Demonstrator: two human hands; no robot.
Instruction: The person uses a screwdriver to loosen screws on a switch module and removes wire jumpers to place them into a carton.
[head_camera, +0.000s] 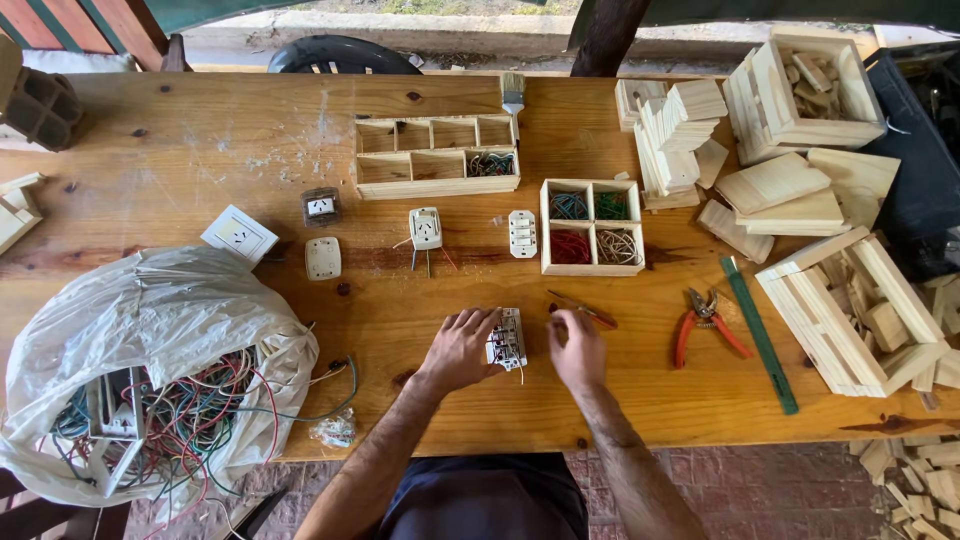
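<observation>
My left hand (462, 350) rests on the wooden table (250, 130) and grips a white electrical switch module (507, 340) that lies flat, with short wires sticking out of it. My right hand (578, 350) is just to the right of the module, its fingers closed around a thin screwdriver (585, 311) with a reddish handle that points up and to the right. The tip end is hidden by my fingers.
Red-handled pliers (705, 322) and a green ruler (760, 335) lie to the right. A small wooden box (592, 228) holds sorted wire coils; a longer divided tray (437, 158) sits behind. Loose switch parts (425, 229) lie mid-table. A plastic bag of wires (150, 370) is left; wooden crates (850, 310) right.
</observation>
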